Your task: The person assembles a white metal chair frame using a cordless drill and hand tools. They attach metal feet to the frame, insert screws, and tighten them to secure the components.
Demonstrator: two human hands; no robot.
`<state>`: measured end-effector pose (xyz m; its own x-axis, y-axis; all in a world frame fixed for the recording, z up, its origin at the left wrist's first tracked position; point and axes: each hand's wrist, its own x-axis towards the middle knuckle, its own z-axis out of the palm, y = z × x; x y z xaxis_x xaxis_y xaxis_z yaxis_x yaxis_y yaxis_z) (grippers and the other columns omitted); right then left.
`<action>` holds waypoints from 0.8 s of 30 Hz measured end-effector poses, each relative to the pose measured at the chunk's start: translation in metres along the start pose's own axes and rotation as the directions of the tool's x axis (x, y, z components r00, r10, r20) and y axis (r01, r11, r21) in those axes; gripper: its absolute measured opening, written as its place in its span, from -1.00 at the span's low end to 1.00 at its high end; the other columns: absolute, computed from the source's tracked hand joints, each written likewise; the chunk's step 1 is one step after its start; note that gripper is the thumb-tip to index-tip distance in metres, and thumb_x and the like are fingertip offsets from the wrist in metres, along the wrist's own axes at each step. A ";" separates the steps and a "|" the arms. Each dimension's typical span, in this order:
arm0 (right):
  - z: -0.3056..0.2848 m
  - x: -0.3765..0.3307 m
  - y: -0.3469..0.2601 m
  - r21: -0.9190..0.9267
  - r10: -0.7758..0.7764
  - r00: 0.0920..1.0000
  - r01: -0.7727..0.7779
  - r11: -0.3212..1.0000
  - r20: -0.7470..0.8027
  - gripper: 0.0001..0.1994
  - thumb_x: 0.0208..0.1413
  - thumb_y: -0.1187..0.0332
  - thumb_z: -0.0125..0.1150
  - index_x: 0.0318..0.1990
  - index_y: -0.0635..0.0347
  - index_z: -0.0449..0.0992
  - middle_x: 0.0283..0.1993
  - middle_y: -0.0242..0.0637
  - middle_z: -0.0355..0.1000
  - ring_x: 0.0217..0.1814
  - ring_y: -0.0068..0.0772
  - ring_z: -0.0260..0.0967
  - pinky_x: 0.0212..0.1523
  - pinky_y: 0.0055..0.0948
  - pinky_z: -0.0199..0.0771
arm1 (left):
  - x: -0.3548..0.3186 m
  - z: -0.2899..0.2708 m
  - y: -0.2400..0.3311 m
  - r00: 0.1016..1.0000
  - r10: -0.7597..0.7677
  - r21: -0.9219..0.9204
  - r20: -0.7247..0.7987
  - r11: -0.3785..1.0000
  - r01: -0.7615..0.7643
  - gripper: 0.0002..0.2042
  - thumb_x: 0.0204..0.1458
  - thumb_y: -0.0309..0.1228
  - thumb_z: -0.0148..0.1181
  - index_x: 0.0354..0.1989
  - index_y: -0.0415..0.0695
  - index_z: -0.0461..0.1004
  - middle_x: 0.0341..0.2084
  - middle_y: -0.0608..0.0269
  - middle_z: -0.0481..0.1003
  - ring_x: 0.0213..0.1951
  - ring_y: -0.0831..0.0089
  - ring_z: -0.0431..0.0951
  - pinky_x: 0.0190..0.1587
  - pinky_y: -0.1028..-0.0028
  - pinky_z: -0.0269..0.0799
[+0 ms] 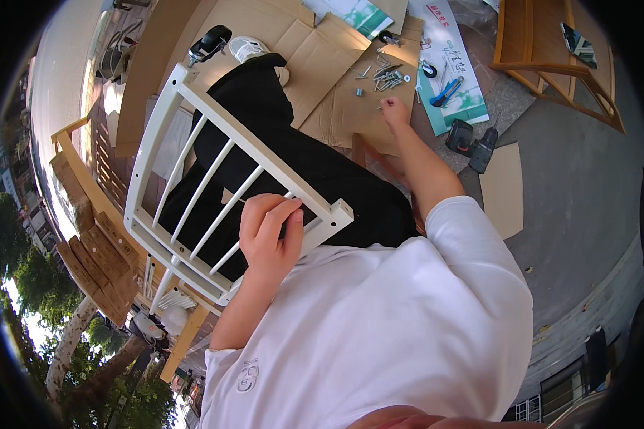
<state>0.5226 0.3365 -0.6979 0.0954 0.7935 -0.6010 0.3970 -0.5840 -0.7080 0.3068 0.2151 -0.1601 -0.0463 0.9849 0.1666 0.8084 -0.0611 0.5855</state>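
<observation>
A white slatted frame with a caster at its far corner leans across my lap. My left hand is over its slats near the close rail, fingers bent and closed; what they pinch, if anything, is hidden. Out to the right, my right hand is closed in a pinch just above the cardboard. A tiny object seems to show at its fingertips, too small to name. Just beyond that hand lies a loose pile of bolts, with a small metal cylinder beside it.
A blue utility knife and another caster lie on a printed sheet. Closer in are a cordless drill and its battery. A wooden frame stands far right; stacked brown boxes are at left.
</observation>
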 end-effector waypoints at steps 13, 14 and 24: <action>-0.028 -0.034 -0.070 -0.829 -0.189 0.952 0.302 0.471 0.240 -0.48 0.09 0.08 0.46 0.20 -0.12 0.47 0.22 -0.18 0.39 0.32 0.06 0.33 0.17 0.02 0.48 | -0.071 -0.004 0.000 0.978 -0.133 0.136 0.159 0.984 0.112 -0.61 -0.15 -0.42 0.49 -0.08 -0.16 0.59 -0.22 0.15 0.52 -0.30 0.23 0.50 -0.23 0.28 0.40; -0.024 -0.024 -0.059 -0.814 -0.238 0.936 0.344 0.468 0.258 -0.50 0.08 0.11 0.46 0.17 -0.10 0.49 0.21 -0.18 0.40 0.28 0.06 0.37 0.15 0.05 0.48 | -0.069 -0.003 0.008 0.959 -0.189 0.120 0.209 0.979 0.166 -0.58 -0.15 -0.37 0.52 -0.07 -0.17 0.59 -0.22 0.15 0.52 -0.31 0.23 0.50 -0.24 0.29 0.41; -0.058 -0.028 -0.045 0.423 0.387 0.687 -0.702 0.573 0.616 -0.81 0.25 0.28 0.29 -0.08 0.14 0.55 -0.03 -0.20 0.50 -0.30 -0.32 0.49 -0.49 -0.41 0.49 | -0.051 -0.001 0.019 0.829 -0.387 0.179 0.404 0.922 0.343 -0.54 -0.09 -0.28 0.56 -0.03 -0.13 0.54 -0.30 0.15 0.45 -0.40 0.19 0.59 -0.40 0.31 0.55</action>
<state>0.5553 0.3507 -0.6279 -0.3430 0.2138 -0.9147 -0.2253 -0.9641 -0.1409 0.3242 0.1637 -0.1568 -0.1140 0.9053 -0.4092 0.8344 0.3108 0.4551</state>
